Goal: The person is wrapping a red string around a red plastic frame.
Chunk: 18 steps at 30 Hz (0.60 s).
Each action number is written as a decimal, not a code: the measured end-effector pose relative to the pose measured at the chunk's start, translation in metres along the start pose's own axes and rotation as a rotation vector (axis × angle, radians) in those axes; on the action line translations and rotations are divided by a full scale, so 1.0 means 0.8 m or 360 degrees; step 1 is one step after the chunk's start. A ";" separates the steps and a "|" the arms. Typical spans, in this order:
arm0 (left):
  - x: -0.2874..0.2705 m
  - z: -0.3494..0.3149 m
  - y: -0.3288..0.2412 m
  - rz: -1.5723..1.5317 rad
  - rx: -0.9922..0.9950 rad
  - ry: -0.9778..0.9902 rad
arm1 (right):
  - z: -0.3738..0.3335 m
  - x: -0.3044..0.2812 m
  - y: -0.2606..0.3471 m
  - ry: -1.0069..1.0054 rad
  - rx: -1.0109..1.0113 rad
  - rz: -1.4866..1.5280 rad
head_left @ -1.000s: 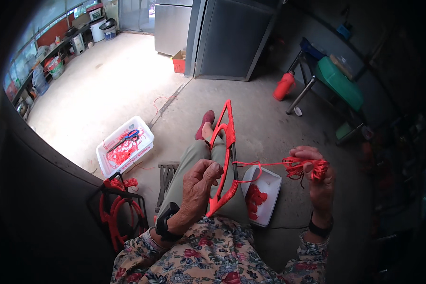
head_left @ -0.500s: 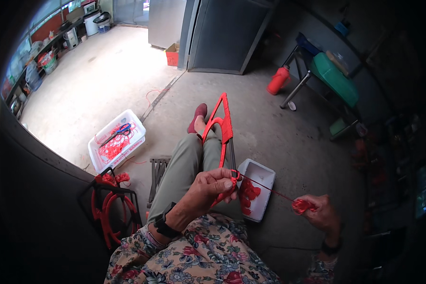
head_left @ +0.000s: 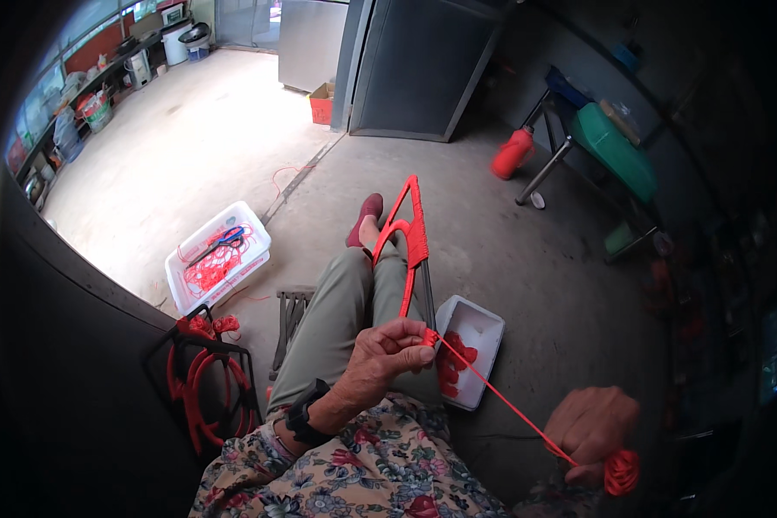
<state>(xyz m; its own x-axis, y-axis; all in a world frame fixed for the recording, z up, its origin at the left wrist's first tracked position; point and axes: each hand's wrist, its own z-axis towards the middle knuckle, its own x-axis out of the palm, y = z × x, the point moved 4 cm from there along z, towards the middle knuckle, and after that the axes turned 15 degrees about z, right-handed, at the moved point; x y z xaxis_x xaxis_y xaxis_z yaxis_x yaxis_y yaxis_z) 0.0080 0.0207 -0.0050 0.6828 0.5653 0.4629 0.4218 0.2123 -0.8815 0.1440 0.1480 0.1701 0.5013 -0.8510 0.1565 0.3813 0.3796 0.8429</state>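
A dark rod frame (head_left: 418, 237), wound over much of its length with red cord, stands above my knees. My left hand (head_left: 375, 361) pinches its near part, thumb and forefinger pressed on the red windings. From that pinch a red cord (head_left: 502, 394) runs straight and taut down to the right. At its other end, my right hand (head_left: 589, 423) is closed on the cord, with a bundle of red cord (head_left: 622, 472) hanging out at its lower right side. Slight blur covers the right hand, and its inner fingers are hidden.
A white tub (head_left: 488, 332) with red cord bundles stands right of my legs. At left, another white tub (head_left: 255, 220) holds loose red cord and blue-handled scissors (head_left: 229, 235). Red-wound frames (head_left: 203, 380) lean beside a low stool (head_left: 292, 312). A red flask (head_left: 513, 155) stands farther off.
My right hand has swung right and toward me with the bundle, pulling the cord longer and tight. The loop by my left hand has closed down onto the frame.
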 end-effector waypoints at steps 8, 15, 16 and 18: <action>0.004 0.003 0.019 0.0085 0.0056 0.0079 | -0.013 -0.066 0.010 -0.0385 -0.0214 0.0087; 0.024 0.020 0.044 0.0248 0.0102 0.0230 | -0.143 -0.183 -0.008 -0.1903 0.0125 -0.0276; 0.029 0.023 0.046 0.0398 0.0132 0.0242 | -0.148 -0.188 -0.012 -0.1926 0.0160 -0.0294; 0.034 0.031 0.057 0.0319 0.0150 0.0262 | -0.163 -0.198 -0.021 -0.2135 0.0282 -0.0325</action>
<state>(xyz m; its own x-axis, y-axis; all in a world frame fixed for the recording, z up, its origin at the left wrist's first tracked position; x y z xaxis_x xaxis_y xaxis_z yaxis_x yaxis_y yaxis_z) 0.0310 0.0653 -0.0352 0.8379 0.4681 0.2805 0.2163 0.1871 -0.9582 0.1596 0.3234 0.0640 -0.7209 -0.6193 0.3110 0.2024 0.2411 0.9492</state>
